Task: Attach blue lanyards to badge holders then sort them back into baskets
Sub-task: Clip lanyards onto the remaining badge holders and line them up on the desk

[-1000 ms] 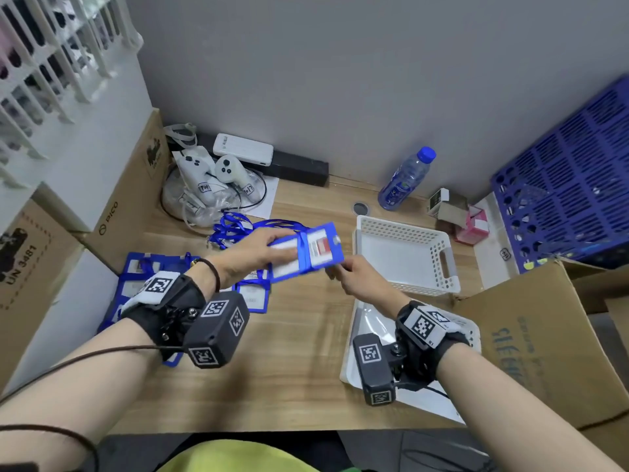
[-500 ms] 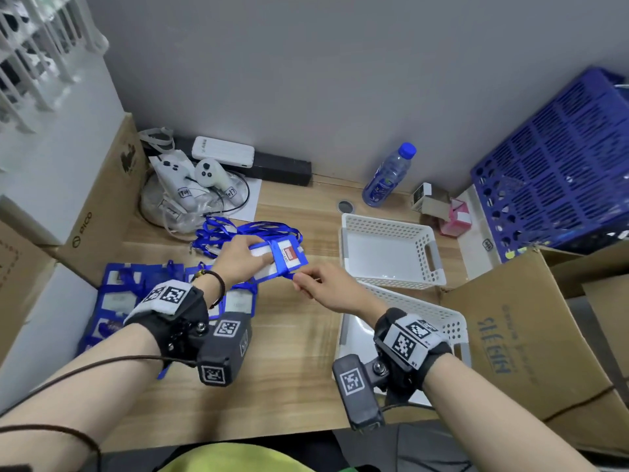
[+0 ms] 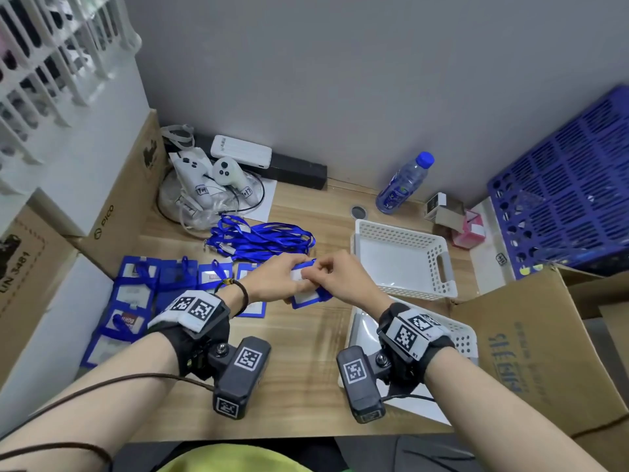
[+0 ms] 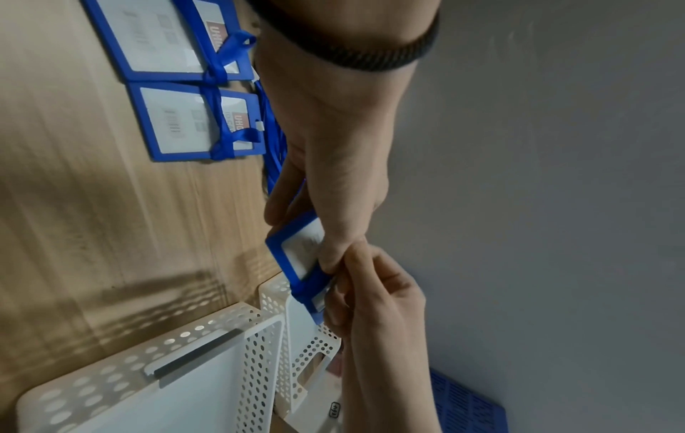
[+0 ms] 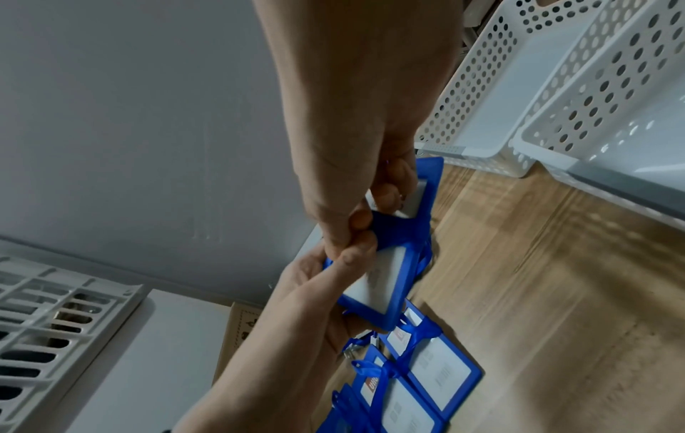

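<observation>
Both hands meet over the middle of the table on one blue badge holder (image 3: pixel 308 298) with a white card inside. My left hand (image 3: pixel 292 279) grips its left part, thumb on the card face. My right hand (image 3: pixel 321 274) pinches its top edge from the right, fingers curled. In the right wrist view a blue band crosses the badge holder (image 5: pixel 378 278) where the right hand (image 5: pixel 370 205) and left hand (image 5: pixel 333 269) touch. A pile of loose blue lanyards (image 3: pixel 262 238) lies just behind the hands. Several blue badge holders (image 3: pixel 153 291) lie flat at the left, some with tied lanyards (image 4: pixel 222 126).
Two white perforated baskets stand to the right: a far basket (image 3: pixel 446 267) and a near basket (image 3: pixel 463 338). A water bottle (image 3: pixel 405 183), white controllers (image 3: pixel 211 178) and small boxes (image 3: pixel 446 212) line the back. Cardboard boxes (image 3: pixel 531 342) and a blue crate (image 3: pixel 571 189) crowd the right.
The hands have drawn together and come lower and closer to me with the badge holder. The right hand went from pinching its right end to gripping over its top.
</observation>
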`<action>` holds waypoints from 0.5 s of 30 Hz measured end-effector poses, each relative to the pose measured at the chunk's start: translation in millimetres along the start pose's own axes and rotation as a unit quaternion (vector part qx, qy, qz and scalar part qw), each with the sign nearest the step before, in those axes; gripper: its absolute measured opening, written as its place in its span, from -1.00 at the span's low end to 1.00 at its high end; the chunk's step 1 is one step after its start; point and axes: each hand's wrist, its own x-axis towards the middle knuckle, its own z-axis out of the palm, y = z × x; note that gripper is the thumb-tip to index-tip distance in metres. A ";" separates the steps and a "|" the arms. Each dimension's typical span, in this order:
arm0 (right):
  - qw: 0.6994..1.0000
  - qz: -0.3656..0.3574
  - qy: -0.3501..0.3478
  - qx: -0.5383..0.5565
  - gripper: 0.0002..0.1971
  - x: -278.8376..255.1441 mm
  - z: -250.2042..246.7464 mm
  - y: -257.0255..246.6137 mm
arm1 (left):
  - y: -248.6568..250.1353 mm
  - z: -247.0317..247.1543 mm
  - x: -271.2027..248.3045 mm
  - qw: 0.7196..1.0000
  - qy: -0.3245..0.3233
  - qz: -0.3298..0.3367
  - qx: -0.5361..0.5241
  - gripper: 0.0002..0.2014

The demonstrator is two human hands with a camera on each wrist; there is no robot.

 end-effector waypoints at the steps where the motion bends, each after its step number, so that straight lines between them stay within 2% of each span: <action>1: 1.000 -0.002 0.000 -0.002 -0.76 1.1 0.5 0.0 | -2.5 -0.1 -0.6 1.000 0.010 -0.001 0.004 -0.87; 5: 1.000 -0.019 -0.017 0.012 -0.82 2.7 2.9 -3.5 | -10.0 -2.8 -2.7 0.998 0.059 -0.019 0.023 -0.81; 7: 0.997 -0.012 -0.025 0.075 -0.83 3.9 3.9 -5.7 | -13.7 -4.5 -3.7 0.996 0.083 -0.027 0.032 -0.86; 9: 0.993 0.012 0.000 0.115 -0.85 6.5 6.5 -6.1 | -15.6 -6.6 -4.9 0.994 0.098 -0.038 0.016 -0.82; 12: 0.995 0.046 0.030 0.087 -0.94 10.9 10.6 -5.7 | -14.1 -9.5 -5.9 0.993 0.104 -0.060 -0.015 -0.85; 15: 0.997 0.047 0.040 0.039 -0.94 14.7 14.3 -9.6 | -10.3 -11.4 -7.8 0.993 0.091 -0.071 -0.027 -0.86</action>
